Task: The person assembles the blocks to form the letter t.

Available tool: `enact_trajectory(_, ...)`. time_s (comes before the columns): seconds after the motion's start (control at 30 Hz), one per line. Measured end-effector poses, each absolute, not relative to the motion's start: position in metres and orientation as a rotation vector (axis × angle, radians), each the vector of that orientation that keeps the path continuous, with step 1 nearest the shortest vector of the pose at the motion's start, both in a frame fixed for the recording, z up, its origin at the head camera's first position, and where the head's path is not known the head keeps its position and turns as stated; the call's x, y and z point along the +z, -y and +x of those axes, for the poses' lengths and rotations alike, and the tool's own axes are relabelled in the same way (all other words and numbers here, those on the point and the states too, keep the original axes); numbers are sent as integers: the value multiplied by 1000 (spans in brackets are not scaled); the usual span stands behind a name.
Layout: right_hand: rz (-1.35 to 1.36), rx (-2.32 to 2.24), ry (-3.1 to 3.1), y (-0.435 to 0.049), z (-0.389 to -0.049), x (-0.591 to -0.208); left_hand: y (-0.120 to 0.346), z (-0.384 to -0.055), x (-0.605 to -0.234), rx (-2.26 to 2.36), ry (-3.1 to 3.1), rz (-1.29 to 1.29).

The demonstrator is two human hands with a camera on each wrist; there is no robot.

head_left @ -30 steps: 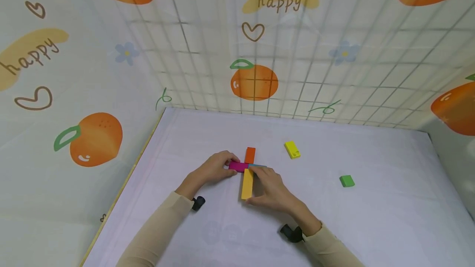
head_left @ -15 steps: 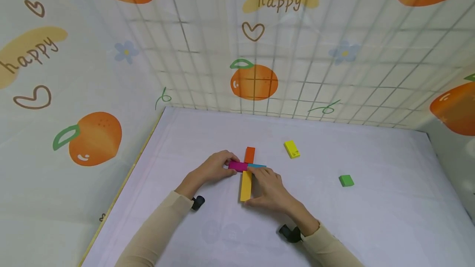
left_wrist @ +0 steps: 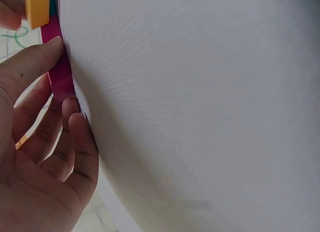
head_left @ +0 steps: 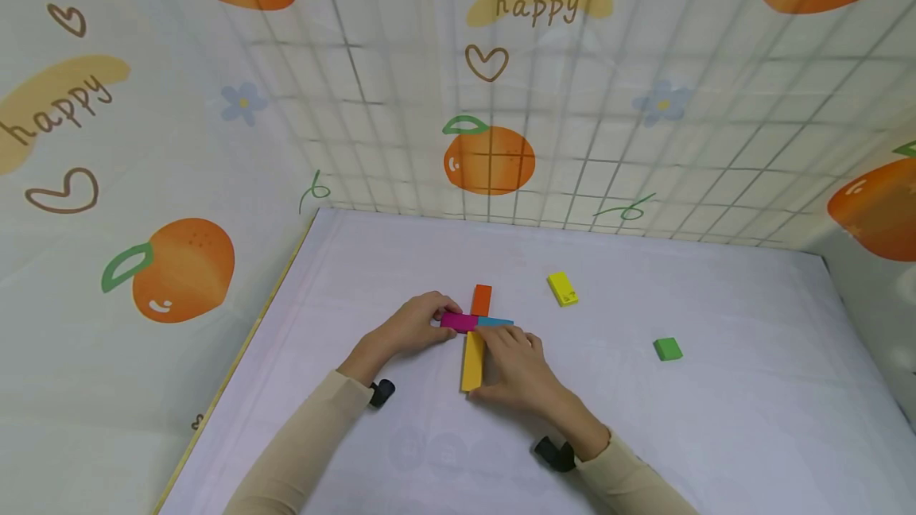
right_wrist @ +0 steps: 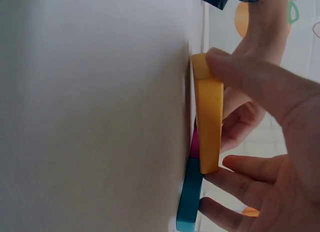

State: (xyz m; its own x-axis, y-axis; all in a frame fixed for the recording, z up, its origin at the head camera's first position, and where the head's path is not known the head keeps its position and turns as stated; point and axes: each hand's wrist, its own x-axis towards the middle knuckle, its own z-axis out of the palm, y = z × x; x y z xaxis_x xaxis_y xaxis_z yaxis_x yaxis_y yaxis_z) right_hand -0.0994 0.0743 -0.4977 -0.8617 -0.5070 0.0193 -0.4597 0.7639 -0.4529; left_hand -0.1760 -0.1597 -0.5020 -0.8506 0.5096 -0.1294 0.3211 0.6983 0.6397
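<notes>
My left hand (head_left: 411, 326) pinches a magenta block (head_left: 459, 322) between thumb and fingers. End to end with it, on its right, lies a blue block (head_left: 496, 322); an orange-red block (head_left: 482, 300) lies just behind where the two meet. In my right hand (head_left: 524, 372) is a longer amber-yellow block (head_left: 472, 364), gripped at its ends, thumb on the near one and fingers at the far one. Seen from the right wrist, this amber block (right_wrist: 209, 124) lies close over the table, its far end beside the blue block (right_wrist: 189, 194). One fingertip reaches the blue block's side.
Farther back on the white table (head_left: 751, 420) lies a bright yellow block (head_left: 563, 289) with a small marking. A green block (head_left: 668, 349) sits off to the right. Printed cloth (head_left: 401, 102) hangs behind the table and along its left side.
My right hand has drawn the amber-yellow block slightly nearer to me and to the left, uncovering more of the blue block. My left hand keeps its place on the magenta block.
</notes>
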Motion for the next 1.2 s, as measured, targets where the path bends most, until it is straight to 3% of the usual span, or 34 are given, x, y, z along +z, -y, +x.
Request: enact_trajectory(1.2, -865, -615, -2904, -74, -101, -497, 160, -177, -503, 878, -2614, 649)
